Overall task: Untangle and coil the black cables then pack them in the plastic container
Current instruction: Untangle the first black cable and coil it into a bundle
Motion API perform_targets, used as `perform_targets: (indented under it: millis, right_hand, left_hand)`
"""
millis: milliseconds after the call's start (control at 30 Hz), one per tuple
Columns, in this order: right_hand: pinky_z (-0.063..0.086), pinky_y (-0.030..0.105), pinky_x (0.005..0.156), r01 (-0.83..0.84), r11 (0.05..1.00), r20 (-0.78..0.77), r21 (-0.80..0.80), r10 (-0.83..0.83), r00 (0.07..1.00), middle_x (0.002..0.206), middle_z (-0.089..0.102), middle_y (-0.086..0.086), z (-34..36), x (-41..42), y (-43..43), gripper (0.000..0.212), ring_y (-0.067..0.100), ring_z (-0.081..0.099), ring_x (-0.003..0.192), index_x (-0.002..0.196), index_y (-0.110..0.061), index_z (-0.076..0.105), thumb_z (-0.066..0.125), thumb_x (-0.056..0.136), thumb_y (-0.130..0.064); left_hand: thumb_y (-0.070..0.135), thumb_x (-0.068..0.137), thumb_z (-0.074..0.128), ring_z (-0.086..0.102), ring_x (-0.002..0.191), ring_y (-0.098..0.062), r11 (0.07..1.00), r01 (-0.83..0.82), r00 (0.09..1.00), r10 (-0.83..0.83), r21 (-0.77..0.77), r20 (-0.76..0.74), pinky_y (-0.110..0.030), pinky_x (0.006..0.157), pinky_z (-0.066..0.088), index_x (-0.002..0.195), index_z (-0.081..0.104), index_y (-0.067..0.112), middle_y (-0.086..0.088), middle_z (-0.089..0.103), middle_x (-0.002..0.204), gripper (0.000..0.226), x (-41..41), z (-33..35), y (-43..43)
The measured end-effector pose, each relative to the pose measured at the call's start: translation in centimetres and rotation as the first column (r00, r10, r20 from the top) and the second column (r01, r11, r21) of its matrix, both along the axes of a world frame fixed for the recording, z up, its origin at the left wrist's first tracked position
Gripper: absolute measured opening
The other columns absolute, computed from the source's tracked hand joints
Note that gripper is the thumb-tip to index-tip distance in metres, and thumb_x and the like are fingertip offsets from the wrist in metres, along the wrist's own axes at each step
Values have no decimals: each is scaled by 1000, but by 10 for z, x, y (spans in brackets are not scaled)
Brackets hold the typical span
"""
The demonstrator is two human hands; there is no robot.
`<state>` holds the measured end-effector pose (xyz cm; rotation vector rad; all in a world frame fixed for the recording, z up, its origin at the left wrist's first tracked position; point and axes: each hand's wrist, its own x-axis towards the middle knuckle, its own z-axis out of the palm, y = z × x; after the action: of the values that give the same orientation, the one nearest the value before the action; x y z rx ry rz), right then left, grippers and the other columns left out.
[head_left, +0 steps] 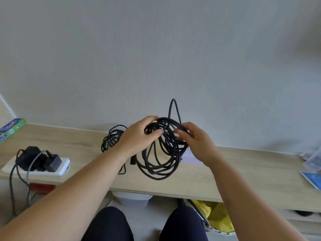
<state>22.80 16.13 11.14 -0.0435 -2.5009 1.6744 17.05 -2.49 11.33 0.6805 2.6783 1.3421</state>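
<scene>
Holds a tangle of black cable raised over the wooden desk, lower loops hanging toward the desktop. Grips the top loops with the left hand, fingers curled over them. Pinches one strand on the tangle's right side with the right hand, thumb and fingertips closed on it. Notes a second cable bundle lying on the desk by the wall, behind the left wrist. Notes a clear plastic container at the desk's far right, well apart.
</scene>
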Motion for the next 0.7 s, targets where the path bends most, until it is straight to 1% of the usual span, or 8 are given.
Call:
perform_targets:
  millis: [100, 200, 300, 367, 400, 467, 533, 700]
  right_hand:
    - [46, 7, 65, -16, 1000, 11, -8, 16, 1000, 86, 69, -6, 1, 0, 0, 10, -5, 65, 73, 93, -20, 62, 54, 94, -14]
    - [49, 15, 71, 30, 1000, -5, 5, -30, 1000, 91, 69, -4, 4, -2, 2, 16, 4, 67, 79, 95, -22, 60, 60, 90, -7]
    - [51, 18, 76, -20, 1000, 15, 20, 20, 1000, 111, 64, -4, 16, -5, 1, 35, 6, 64, 93, 113, -19, 53, 57, 86, 2]
    - [53, 26, 84, -42, 996, 37, -80, 45, 998, 118, 62, -3, 26, -10, -5, 36, 13, 65, 99, 126, -14, 48, 56, 91, -10]
    - [54, 29, 84, -6, 991, 44, -135, 12, 999, 115, 65, -1, 31, -13, -8, 40, 16, 66, 97, 131, -13, 45, 56, 93, -20]
    - [57, 29, 72, 108, 963, 83, -245, -90, 992, 102, 70, 2, 41, -22, -10, 52, 18, 69, 87, 138, -11, 38, 56, 94, -30]
    - [56, 24, 62, 144, 929, 141, -340, -101, 985, 95, 72, 3, 47, -29, -10, 55, 18, 69, 81, 140, -7, 36, 59, 93, -23]
    - [52, 20, 68, 58, 932, 125, -357, -14, 992, 98, 73, -3, 46, -28, -4, 40, 9, 63, 73, 129, -18, 54, 62, 90, -13]
  left_hand:
    - [46, 83, 65, 54, 104, -9, 996, -47, 997, 43, -72, -60, -22, 82, 36, 125, 53, 30, 11, 58, 114, 47, -1, 2, 2]
    - [39, 84, 67, 54, 90, -4, 1000, -22, 1000, 22, 20, 13, -16, 72, 38, 112, 54, 30, 13, 54, 104, 32, 1, 1, 5]
    - [33, 90, 62, 54, 89, -6, 1000, -23, 999, 24, 21, -48, -11, 68, 36, 102, 57, 24, 9, 59, 104, 16, 2, 2, 9]
    - [34, 91, 59, 57, 88, -11, 999, -27, 997, 24, -29, -73, -20, 70, 42, 99, 57, 24, 9, 63, 100, 13, 3, 3, 12]
    - [37, 91, 58, 59, 85, -12, 998, -35, 996, 30, -57, -89, -24, 70, 44, 97, 56, 26, 9, 64, 97, 12, 4, 3, 13]
    - [41, 92, 55, 60, 82, -12, 994, -48, 991, 34, -103, -133, -27, 69, 45, 97, 56, 30, 10, 64, 94, 12, 8, 3, 15]
    - [43, 93, 54, 60, 84, -11, 994, -53, 987, 38, -94, -159, -24, 68, 44, 101, 59, 30, 10, 65, 92, 16, 12, 4, 16]
    - [46, 92, 52, 61, 77, -11, 990, -111, 977, 92, -91, -192, -26, 66, 45, 100, 64, 30, 8, 69, 87, 22, 13, 7, 13]
